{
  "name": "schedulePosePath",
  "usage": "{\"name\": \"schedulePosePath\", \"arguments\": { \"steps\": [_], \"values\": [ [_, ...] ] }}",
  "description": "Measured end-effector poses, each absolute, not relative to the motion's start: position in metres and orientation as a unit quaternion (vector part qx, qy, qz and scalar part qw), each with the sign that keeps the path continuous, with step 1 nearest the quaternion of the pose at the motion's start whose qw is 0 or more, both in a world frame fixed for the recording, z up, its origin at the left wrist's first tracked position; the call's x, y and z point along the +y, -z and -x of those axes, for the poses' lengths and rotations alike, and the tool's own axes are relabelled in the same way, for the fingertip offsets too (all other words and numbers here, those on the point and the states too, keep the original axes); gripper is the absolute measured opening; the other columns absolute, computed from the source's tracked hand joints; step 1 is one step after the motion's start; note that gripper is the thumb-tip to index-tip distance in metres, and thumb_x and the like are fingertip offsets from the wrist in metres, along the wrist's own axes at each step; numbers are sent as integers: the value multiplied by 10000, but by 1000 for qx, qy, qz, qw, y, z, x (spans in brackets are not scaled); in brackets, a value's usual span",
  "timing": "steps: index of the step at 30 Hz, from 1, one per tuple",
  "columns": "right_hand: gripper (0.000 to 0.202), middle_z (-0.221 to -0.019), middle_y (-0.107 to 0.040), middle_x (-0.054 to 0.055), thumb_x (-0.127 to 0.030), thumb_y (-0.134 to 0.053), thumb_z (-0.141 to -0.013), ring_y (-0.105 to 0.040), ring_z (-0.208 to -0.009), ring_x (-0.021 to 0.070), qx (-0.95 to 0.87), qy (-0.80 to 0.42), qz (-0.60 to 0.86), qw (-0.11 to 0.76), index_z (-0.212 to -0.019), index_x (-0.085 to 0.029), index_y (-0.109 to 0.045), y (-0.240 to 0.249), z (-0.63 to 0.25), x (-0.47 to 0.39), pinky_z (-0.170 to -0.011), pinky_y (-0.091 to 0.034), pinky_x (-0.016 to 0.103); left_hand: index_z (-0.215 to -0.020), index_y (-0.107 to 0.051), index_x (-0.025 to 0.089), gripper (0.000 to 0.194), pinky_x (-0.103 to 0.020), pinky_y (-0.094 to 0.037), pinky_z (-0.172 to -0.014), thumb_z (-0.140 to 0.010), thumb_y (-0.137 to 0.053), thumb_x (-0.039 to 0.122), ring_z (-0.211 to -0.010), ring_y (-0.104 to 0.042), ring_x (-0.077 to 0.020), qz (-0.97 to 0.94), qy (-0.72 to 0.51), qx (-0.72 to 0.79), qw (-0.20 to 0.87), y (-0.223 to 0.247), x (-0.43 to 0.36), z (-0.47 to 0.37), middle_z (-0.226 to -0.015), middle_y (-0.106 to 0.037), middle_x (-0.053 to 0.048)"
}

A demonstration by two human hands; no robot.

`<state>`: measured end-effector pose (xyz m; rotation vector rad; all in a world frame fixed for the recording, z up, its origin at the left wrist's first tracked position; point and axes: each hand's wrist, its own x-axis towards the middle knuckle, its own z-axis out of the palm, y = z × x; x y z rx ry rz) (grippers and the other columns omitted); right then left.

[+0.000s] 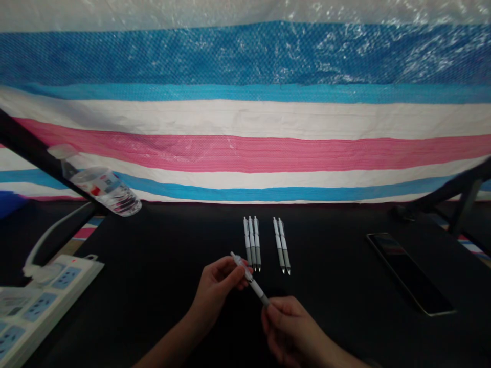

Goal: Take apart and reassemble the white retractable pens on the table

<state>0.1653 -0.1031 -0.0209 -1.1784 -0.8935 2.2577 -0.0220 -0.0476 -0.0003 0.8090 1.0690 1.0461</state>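
Observation:
A white pen (256, 287) with a grey grip is held at a slant between my two hands, above the black table. Around its upper end, near the clip, my left hand (218, 283) pinches it with thumb and fingers. My right hand (287, 324) grips the grey lower end, and the tip is hidden in its fingers. Just beyond my hands, three similar pens (252, 243) lie side by side, tips toward me. To their right, two more pens (282, 245) lie together, pointing the same way.
On the right lies a dark phone (410, 273). At left are a white power strip (49, 301) with a plug in it and a clear plastic bottle (105, 189) lying tilted. A striped sheet (245, 153) hangs behind the black table (153, 245).

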Motion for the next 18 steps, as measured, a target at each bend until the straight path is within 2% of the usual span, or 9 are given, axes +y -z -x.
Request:
{"name": "schedulePosePath", "arguments": {
  "steps": [3,8,13,15,18],
  "values": [
    [671,-420,-518,-63,-867,-568,-704,-329,-260,49,-358,-789,447,222,-762,-200,-525,17,-164,-105,-254,-188,157,-829,-804,157,288,-214,-495,-561,-707,-889,403,-582,-629,-120,-352,-469,466,663,1,-48,22,-767,-791,-76],
    [678,-447,-493,-75,-866,-538,-751,-322,-284,33,-412,-732,481,250,-761,-188,-523,5,-162,-105,-275,-185,149,-784,-798,161,281,-194,-487,-553,-687,-907,402,-564,-612,-101,-340,-478,467,662,-1,-48,21,-714,-765,-44],
    [712,-595,-660,6,-829,-548,-774,-523,-353,82,-298,-838,388,242,-996,-153,-569,14,-162,-103,-315,-299,148,-851,-800,170,313,-203,-494,-564,-711,-886,436,-588,-616,-113,-334,-490,462,659,1,-45,23,-718,-748,-31],
    [683,-535,-640,7,-841,-513,-774,-514,-332,93,-230,-872,369,224,-891,-170,-554,22,-162,-104,-305,-265,153,-858,-798,168,329,-206,-499,-578,-709,-885,448,-599,-618,-118,-330,-495,465,656,2,-44,24,-710,-742,-28],
    [512,-519,-610,-43,-684,-685,-770,-482,-318,82,-200,-877,360,247,-838,-208,-507,30,-162,-104,-323,-256,154,-871,-799,165,352,-213,-503,-593,-697,-891,456,-617,-623,-127,-322,-497,466,657,4,-41,24,-709,-739,-31]
  ]
}}
